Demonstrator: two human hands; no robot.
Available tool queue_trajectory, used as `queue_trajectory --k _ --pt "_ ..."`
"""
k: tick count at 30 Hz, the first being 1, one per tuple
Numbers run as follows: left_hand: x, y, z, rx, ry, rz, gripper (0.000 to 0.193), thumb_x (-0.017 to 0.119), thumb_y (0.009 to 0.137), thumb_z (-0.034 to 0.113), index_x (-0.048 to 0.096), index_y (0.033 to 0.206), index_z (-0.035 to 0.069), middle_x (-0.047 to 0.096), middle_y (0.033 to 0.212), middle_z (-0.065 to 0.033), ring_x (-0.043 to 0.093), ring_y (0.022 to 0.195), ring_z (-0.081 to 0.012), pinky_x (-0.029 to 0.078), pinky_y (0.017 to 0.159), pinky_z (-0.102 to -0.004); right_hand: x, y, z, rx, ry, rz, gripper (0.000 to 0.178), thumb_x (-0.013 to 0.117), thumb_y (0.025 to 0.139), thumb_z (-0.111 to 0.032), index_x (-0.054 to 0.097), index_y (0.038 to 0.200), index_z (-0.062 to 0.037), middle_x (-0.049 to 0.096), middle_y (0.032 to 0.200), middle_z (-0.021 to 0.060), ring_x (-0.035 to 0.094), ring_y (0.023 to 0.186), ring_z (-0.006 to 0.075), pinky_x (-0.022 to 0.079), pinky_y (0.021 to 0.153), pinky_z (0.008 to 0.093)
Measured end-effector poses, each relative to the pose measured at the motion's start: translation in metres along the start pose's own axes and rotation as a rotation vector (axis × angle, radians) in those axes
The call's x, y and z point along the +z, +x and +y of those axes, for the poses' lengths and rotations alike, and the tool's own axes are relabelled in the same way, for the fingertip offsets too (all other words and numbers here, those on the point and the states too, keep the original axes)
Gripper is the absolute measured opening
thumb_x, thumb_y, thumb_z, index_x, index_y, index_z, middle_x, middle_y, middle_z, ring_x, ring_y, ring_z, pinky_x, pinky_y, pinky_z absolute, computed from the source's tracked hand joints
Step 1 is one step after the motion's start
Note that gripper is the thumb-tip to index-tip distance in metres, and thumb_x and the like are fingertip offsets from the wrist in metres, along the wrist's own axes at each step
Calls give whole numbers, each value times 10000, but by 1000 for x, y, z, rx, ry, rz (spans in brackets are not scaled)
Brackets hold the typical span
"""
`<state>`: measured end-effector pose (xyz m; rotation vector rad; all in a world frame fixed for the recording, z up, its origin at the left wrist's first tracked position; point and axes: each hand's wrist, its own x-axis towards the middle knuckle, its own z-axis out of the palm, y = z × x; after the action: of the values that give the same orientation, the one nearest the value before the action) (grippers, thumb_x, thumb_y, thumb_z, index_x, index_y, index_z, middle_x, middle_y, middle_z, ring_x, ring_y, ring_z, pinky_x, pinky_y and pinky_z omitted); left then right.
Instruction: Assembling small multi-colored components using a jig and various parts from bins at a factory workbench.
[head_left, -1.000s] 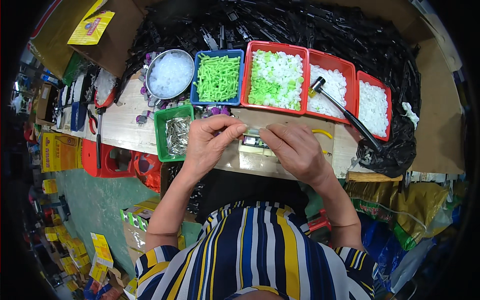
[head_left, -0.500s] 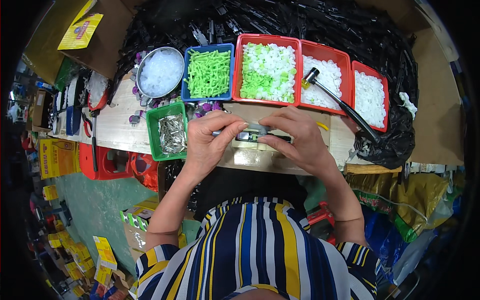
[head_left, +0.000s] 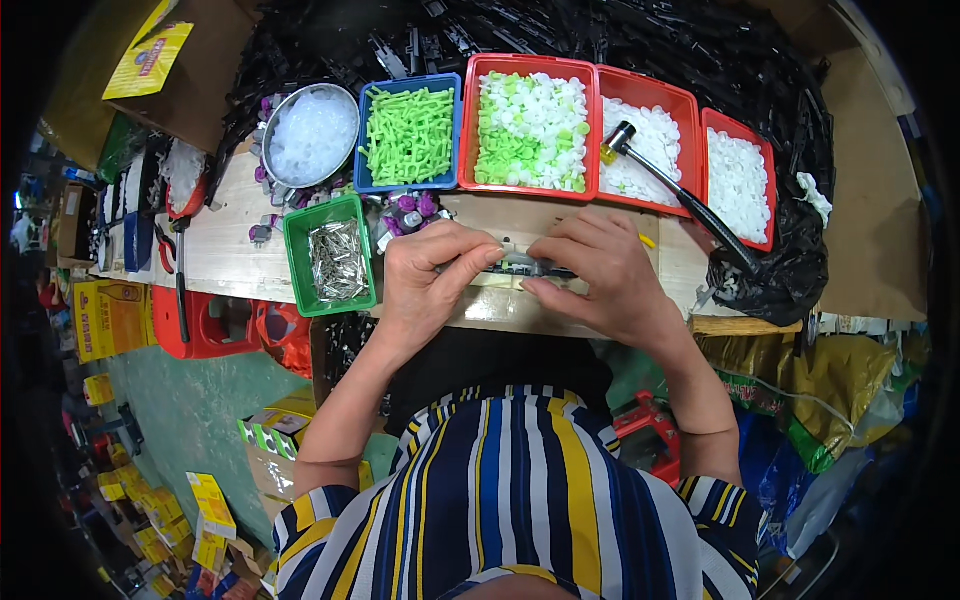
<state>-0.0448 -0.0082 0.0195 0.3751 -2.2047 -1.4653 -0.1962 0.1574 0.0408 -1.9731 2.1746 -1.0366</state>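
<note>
Over the near part of the workbench (head_left: 480,318), both hands work at a slim black part (head_left: 512,269) with a greyish piece on top. My left hand (head_left: 432,285) pinches thumb and forefinger together at its left end; whatever sits between those fingertips is mostly hidden. The thumb and fingers of my right hand (head_left: 605,275) close around the right end of the black part. Straight beyond the hands stands a red tub (head_left: 464,150) of white and light green caps. Left of my left hand is a green tub (head_left: 295,262) of small metal pins.
A blue tub (head_left: 361,135) holds green sticks, beside a round metal bowl (head_left: 268,150) of clear pieces. A hammer (head_left: 700,210) leans over two red tubs of white pieces. Black parts (head_left: 640,35) heap up at the back. Red-handled pliers (head_left: 168,250) lie far left.
My right hand has shifted slightly and its fingers have closed further over the black part. My left hand keeps its pinch. The view has moved a little.
</note>
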Motion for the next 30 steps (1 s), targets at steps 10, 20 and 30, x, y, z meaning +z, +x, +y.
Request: queue_trajectory --k 10,20,30 --pt "12 1 8 86 77 -37 204 784 798 103 737 964 -6 695 829 -105 627 692 -181 488 630 -302 -12 -17 11 77 19 -91 255 782 769 -234 700 944 -67 653 894 47 621 866 213 400 771 347" --pt "35 -32 -32 587 637 18 367 816 729 172 691 1043 28 646 1022 -102 593 961 -287 460 769 -395 -15 -35 21 147 -142 -209 242 770 781 -208 676 962 -77 598 931 50 585 923 228 395 799 375" --pt "43 -38 -51 573 643 -3 359 830 727 165 716 1050 56 631 1063 -96 574 986 -294 467 785 -400 -2 -32 22 154 -168 -286 227 764 780 -212 655 926 -76 553 909 49 563 921 233 396 796 383"
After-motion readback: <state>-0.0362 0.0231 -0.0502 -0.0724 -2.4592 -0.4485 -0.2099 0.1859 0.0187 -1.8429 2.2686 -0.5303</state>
